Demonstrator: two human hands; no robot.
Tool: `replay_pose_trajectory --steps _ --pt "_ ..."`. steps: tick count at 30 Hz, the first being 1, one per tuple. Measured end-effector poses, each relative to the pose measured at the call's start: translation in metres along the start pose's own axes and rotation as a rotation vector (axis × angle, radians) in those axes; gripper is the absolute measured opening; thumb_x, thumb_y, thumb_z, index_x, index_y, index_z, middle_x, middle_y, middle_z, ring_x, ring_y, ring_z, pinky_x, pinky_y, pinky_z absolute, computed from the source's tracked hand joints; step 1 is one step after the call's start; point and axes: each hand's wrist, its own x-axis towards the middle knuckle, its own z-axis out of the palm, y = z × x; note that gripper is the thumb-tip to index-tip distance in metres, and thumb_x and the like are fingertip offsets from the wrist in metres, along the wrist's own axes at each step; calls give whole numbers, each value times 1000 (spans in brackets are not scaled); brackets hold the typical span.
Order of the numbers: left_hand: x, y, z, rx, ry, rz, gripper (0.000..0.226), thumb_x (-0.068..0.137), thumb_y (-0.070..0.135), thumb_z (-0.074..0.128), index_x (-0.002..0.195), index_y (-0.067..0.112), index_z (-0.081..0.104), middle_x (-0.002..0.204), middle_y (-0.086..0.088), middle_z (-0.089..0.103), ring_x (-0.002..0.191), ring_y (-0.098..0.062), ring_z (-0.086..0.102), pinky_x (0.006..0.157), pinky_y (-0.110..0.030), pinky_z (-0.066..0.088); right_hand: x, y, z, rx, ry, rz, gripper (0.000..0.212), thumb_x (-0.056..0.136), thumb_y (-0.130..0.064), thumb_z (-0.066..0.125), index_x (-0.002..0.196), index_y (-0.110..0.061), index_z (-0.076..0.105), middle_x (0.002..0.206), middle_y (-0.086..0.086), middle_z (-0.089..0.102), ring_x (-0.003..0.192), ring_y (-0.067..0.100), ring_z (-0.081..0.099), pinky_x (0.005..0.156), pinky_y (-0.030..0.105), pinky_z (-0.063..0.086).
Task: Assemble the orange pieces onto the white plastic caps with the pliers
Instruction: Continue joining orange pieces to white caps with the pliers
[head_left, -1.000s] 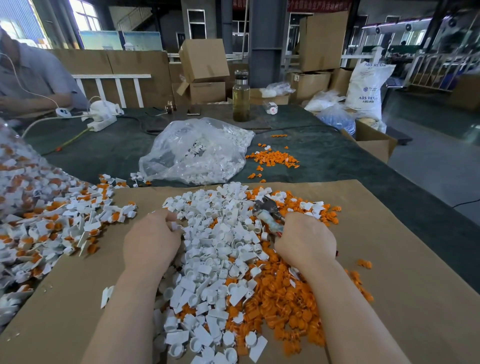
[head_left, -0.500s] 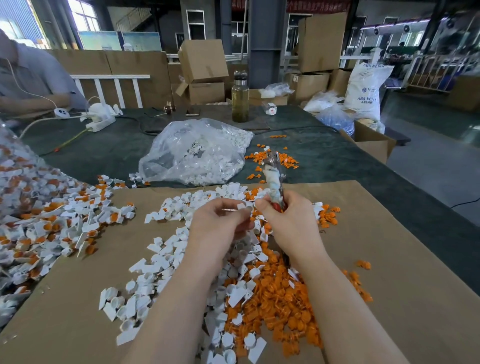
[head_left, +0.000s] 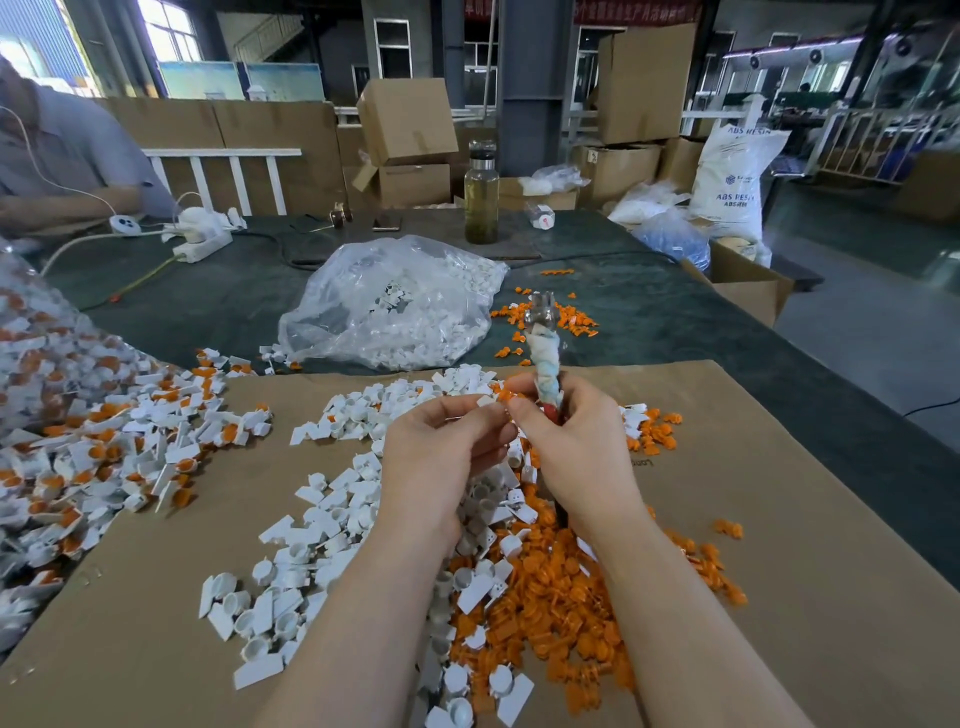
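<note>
My left hand (head_left: 441, 447) is raised above the cardboard sheet (head_left: 779, 519), thumb and forefinger pinching one white plastic cap (head_left: 485, 401) so that its open side can meet the piece coming from the right; my right hand (head_left: 576, 447) does two jobs at once, its fingertips nipping one orange piece (head_left: 505, 396) against that cap while the remaining fingers curl round the pliers (head_left: 545, 358), which stand nearly upright out of the fist, cloth-wrapped grips above the knuckles and the metal end uppermost, presumably parked there so the tool is ready to squeeze once the piece is seated; whether the piece is already in the cap I cannot tell.

Supplies lie within reach by design: loose white caps (head_left: 311, 545) beneath and to the left of my left hand, loose orange pieces (head_left: 561, 587) beneath my right wrist and forearm; both heaps are far too many to count. Well to the left of my left hand lies the heap of finished caps (head_left: 104, 457), white with orange showing. Beyond both hands: one clear bag of caps (head_left: 395, 306), one small scatter of orange pieces (head_left: 550, 322), one glass bottle (head_left: 481, 192). Counted in hand: one cap, one orange piece, one pair of pliers.
</note>
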Motion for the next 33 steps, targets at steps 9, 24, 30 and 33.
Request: replay_pose_trajectory --steps 9,24,30,33 --pt "-1 -2 0 258 77 214 5 81 11 78 84 13 75 70 -2 75 70 -15 75 73 -30 60 1 -1 -5 -208 73 -108 27 83 -23 75 90 -38 54 84 -15 66 81 3 64 72 27 54" --pt "-2 -4 -2 632 67 502 12 83 20 78 84 32 78 75 20 73 74 5 67 72 -14 53 -2 -1 -5 -449 110 -194 28 82 -28 75 95 -34 50 77 -29 54 70 -7 54 62 14 42" --pt "-2 -3 -1 604 46 508 27 82 17 78 74 42 70 75 24 72 74 5 67 68 -10 51 0 -1 -7 -445 70 -199 27 84 -29 74 97 -32 51 84 -24 57 75 -6 54 64 11 39" --pt "-2 -3 -2 564 58 490 22 83 17 78 76 37 72 73 22 71 70 4 67 61 -6 48 1 0 -9 -403 15 -166 22 86 -22 72 102 -25 57 90 -18 61 83 0 58 69 17 43"
